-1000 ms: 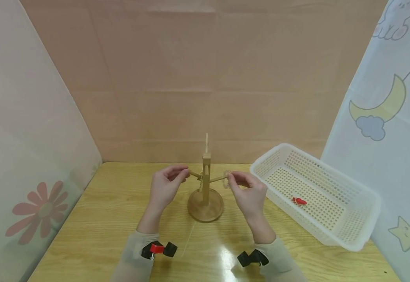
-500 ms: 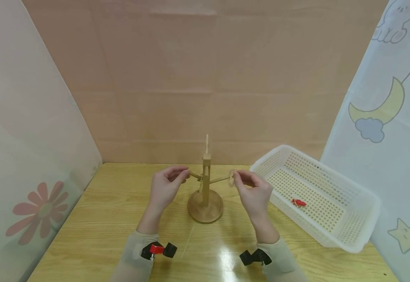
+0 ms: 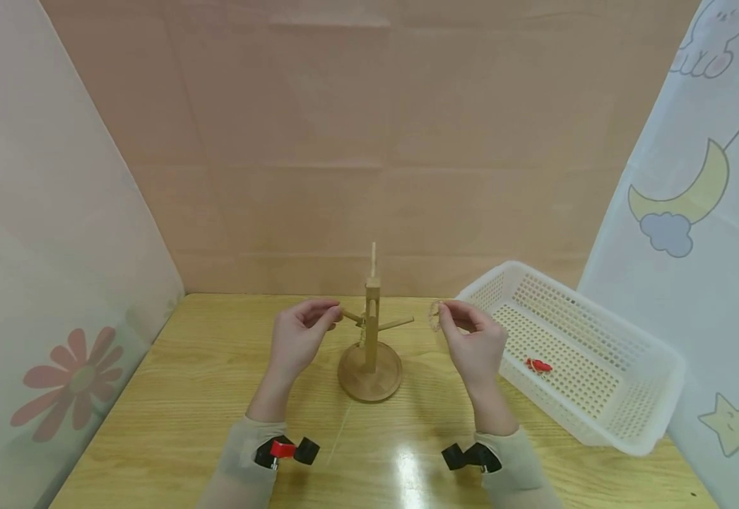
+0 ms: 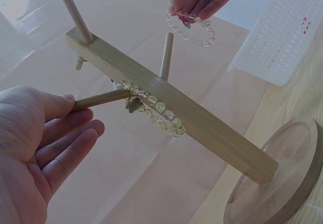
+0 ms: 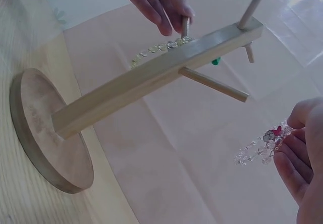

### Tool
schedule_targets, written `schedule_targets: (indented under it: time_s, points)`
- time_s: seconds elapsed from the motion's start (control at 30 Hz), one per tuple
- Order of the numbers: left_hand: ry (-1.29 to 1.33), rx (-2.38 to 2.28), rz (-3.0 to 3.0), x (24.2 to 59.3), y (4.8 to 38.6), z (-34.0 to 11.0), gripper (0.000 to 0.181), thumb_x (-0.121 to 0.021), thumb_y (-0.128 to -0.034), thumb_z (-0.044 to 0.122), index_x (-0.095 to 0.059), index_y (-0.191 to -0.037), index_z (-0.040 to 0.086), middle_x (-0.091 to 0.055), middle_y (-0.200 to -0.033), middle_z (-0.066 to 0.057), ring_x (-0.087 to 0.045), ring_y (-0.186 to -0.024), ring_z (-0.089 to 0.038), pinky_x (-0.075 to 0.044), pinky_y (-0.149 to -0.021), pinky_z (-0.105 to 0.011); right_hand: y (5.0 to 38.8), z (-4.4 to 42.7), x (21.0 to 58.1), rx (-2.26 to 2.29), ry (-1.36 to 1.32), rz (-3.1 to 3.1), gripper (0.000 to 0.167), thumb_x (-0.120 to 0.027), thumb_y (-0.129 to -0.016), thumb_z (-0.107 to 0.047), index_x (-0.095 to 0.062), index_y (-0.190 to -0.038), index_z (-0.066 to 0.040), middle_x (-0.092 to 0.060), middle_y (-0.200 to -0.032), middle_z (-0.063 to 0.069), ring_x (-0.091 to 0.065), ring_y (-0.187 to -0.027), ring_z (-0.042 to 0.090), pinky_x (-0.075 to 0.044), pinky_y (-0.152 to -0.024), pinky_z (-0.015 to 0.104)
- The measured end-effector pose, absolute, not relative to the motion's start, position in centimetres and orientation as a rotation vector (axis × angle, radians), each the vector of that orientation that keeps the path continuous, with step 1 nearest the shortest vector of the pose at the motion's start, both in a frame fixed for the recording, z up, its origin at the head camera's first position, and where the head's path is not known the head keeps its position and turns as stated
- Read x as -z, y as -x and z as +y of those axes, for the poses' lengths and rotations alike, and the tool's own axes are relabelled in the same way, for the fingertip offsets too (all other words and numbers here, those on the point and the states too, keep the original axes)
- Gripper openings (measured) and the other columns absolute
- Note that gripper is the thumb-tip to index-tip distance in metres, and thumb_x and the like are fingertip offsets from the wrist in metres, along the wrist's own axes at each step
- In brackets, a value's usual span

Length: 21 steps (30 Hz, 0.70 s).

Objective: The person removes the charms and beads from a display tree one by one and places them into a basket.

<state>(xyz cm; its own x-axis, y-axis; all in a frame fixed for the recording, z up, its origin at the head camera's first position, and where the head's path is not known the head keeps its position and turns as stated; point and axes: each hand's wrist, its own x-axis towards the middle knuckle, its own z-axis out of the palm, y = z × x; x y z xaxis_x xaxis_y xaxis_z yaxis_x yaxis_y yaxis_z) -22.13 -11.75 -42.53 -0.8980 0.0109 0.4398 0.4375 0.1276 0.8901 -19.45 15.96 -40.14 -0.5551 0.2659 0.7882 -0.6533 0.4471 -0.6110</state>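
Observation:
A wooden jewelry stand (image 3: 371, 343) with a round base and several pegs stands upright on the table. Thumb and finger of my left hand (image 3: 296, 336) pinch the tip of its left peg (image 4: 101, 100). Around that peg hangs a bracelet of pale yellow beads (image 4: 160, 106) with a dark metallic charm. Off to the stand's right, my right hand (image 3: 476, 343) pinches a clear bead bracelet (image 5: 252, 149) with a red charm. This bracelet is apart from the bare right peg (image 5: 214, 85). Something small and green (image 5: 216, 61) shows behind the post, mostly hidden.
At the right a white perforated plastic basket (image 3: 673, 367) stands at an angle, with a small red item (image 3: 538, 365) in it. Printed and plain cloths enclose the wooden table (image 3: 172, 396) at the back and both sides.
My right hand has moved right with the clear bead bracelet, drawing it away from the tip of the right peg. The left hand has stayed on the left peg.

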Motion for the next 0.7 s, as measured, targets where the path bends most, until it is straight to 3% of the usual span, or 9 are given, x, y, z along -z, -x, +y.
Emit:
schedule_targets:
  time_s: [0.17,0.33,0.57,0.7]
  points:
    - [0.436,1.809,-2.094,42.4,22.2,-11.8,0.012,-0.077,-0.0996,0.004,-0.08,-0.111,0.0,-0.081,-0.099,-0.013,-0.079,-0.089,-0.029,-0.066,-0.077,-0.03,20.2,17.3,41.0,-1.23,-0.3,-1.804,0.007,-0.08,-0.085,0.016,-0.079,-0.09,0.011,-0.077,-0.084,0.022,-0.067,-0.074,-0.009,-0.054,-0.069,0.006]
    - [0.434,1.807,-2.092,42.4,22.2,-11.7,0.012,-0.077,-0.0995,0.005,-0.081,-0.11,0.0,-0.081,-0.099,-0.013,-0.079,-0.088,-0.028,-0.066,-0.077,-0.03,19.8,17.9,40.0,-1.22,-0.259,-1.81,0.004,-0.078,-0.087,0.013,-0.078,-0.091,0.011,-0.076,-0.084,0.026,-0.067,-0.073,-0.01,-0.053,-0.07,0.006]
    - [0.445,1.8,-2.092,42.5,22.2,-11.8,0.014,-0.078,-0.0994,0.005,-0.08,-0.111,-0.003,-0.081,-0.097,-0.013,-0.078,-0.085,-0.016,-0.066,-0.076,-0.029,20.0,20.3,39.7,-1.248,-0.144,-1.825,0.004,-0.078,-0.091,0.009,-0.079,-0.094,0.012,-0.075,-0.085,0.029,-0.066,-0.073,-0.011,-0.053,-0.069,0.005]
    - [0.449,1.802,-2.092,42.5,22.2,-11.8,0.012,-0.078,-0.0993,0.006,-0.081,-0.11,0.0,-0.081,-0.097,-0.012,-0.078,-0.084,-0.014,-0.066,-0.076,-0.03,20.9,22.7,40.9,-1.269,-0.034,-1.875,0.007,-0.08,-0.094,0.0,-0.082,-0.097,0.006,-0.078,-0.088,0.022,-0.066,-0.071,-0.011,-0.053,-0.066,0.006]
